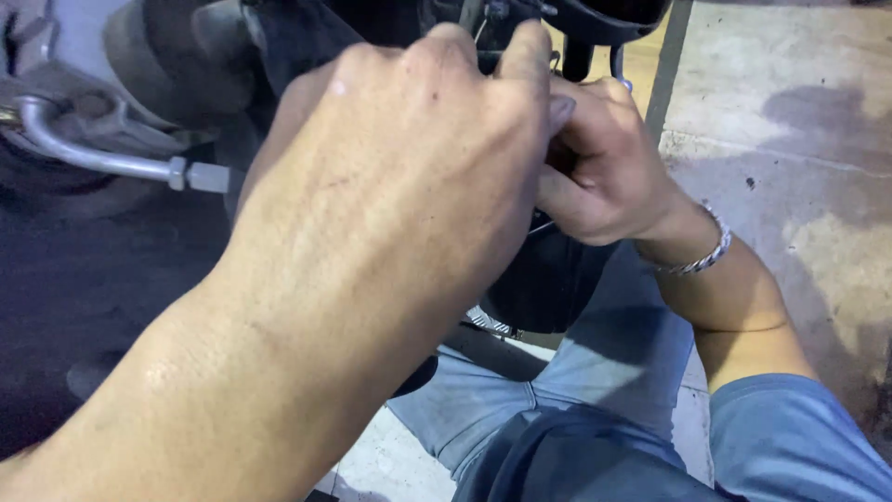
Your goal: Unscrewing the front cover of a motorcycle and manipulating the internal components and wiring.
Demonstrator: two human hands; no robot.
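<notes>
bare skin, two hands up close at dark machine parts. one left hand [390, 195] fills the middle, back toward the camera, fingers curled forward onto the black part [548, 279]; what they pinch is hidden, cannot tell. one right hand [604, 167] touches the left, fingers bent tight around something small, maybe a thin wire, unclear. one silver bracelet [706, 253] on the right wrist. one metal pipe [111, 158] with one hex nut at left. blue jeans [613, 372] below, concrete floor [790, 112] at right.
</notes>
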